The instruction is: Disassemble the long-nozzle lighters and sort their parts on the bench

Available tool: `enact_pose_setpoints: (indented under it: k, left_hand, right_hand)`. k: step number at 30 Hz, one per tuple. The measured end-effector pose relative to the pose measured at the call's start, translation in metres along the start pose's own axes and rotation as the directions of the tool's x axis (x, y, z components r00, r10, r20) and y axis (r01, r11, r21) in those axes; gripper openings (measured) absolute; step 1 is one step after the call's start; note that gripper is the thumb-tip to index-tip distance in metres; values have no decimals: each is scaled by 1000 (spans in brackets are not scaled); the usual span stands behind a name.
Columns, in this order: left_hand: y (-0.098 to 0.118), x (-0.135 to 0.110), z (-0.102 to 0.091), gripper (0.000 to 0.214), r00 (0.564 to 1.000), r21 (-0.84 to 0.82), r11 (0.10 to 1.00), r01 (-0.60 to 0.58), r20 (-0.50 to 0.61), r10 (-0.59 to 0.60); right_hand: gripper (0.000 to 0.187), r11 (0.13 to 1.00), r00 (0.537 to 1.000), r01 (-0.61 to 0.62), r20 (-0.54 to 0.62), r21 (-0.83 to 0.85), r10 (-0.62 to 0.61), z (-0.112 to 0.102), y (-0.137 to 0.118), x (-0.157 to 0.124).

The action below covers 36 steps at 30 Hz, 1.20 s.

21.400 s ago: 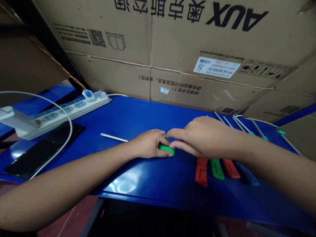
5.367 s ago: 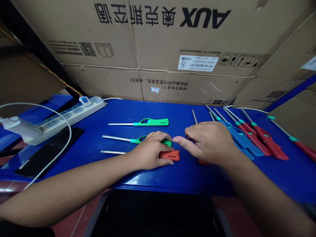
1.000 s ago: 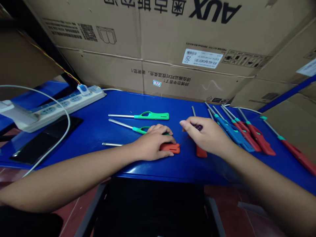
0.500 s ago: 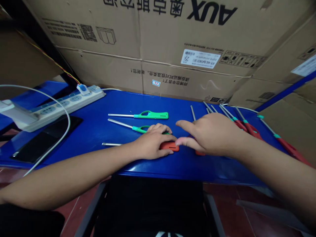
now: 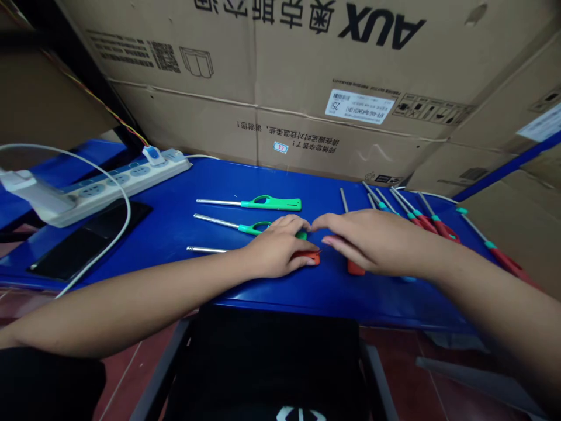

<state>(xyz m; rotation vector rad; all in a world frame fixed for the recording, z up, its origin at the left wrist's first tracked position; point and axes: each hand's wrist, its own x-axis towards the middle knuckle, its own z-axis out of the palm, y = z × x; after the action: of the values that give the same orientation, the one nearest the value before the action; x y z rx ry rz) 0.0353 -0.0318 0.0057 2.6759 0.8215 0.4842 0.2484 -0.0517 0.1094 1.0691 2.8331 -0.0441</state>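
My left hand is closed over an orange gas lighter lying on the blue table; its metal tube points left. The fingers of that hand also cover part of a green lighter just behind. Farther back lies another green lighter, fully in sight. My right hand is beside the left, thumb and index finger apart with nothing visible between them; its index tip is close to the left fingertips. Beneath the right hand, a second orange lighter is mostly covered.
Several red lighters lie at the right. A white power strip with cables and a black flat object occupy the left side. A large cardboard box stands along the back of the blue table.
My left hand and the orange lighter have shifted slightly back. My right hand's index finger and thumb have moved off the orange lighter's end, toward the green one. The view has shifted slightly.
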Motion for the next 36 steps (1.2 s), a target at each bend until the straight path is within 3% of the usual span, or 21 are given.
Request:
enact_pose_setpoints:
  k: [3, 6, 8, 12, 14, 16, 19, 23, 25, 28, 31, 36]
  left_hand:
    - [2, 5, 1, 28, 1000, -14, 1000, 20, 6, -19]
    - [2, 10, 2, 26, 1000, -44, 999, 17, -14, -17]
    - [1, 13, 3, 26, 1000, -53, 999, 12, -16, -13]
    - [-2, 18, 4, 25, 1000, -86, 996, 7, 2, -7]
    - [-4, 18, 5, 24, 1000, -103, 995, -9, -11, 8]
    - [-5, 17, 6, 24, 999, -106, 994, -24, -27, 21]
    - [-6, 17, 9, 28, 999, -108, 994, -24, -41, 19]
    - [-6, 19, 11, 28, 999, -134, 991, 29, -30, -33]
    - [-6, 20, 11, 27, 998, -158, 986, 62, -10, -64]
    - [-7, 23, 12, 28, 995, -160, 982, 97, -2, -98]
    - [-7, 26, 10, 29, 994, -136, 985, 107, 34, -103]
    - [-2, 35, 4, 27, 979, -36, 988, 148, 146, -141]
  right_hand:
    - [37, 993, 995, 94, -43, 66, -91, 0, 2, -4]
    - [29, 996, 1000, -21, 6, -88, 22, 0, 1, -5]
    - [36, 987, 994, -98, 29, -130, 102, 0, 1, -6]
    - [31, 1000, 1000, 1, 0, 24, -1, 0, 2, -8]
    - [35, 1000, 1000, 21, -19, 2, -21, -1, 2, -10]
    - [28, 995, 999, -46, -14, -84, 45, 0, 0, -10]
    - [37, 983, 990, -139, -30, -121, 136, 4, 1, -11]
    - [35, 996, 997, 46, -71, 71, -41, 9, 7, -14]
    - [36, 995, 994, 75, -87, 71, -69, 9, 8, -14]
    - [31, 998, 996, -50, -71, -40, 47, 7, 5, -11]
    - [39, 972, 982, -185, 11, -147, 189, 6, 2, -6]
    - [36, 976, 983, -182, -1, -116, 183, 10, 1, -3]
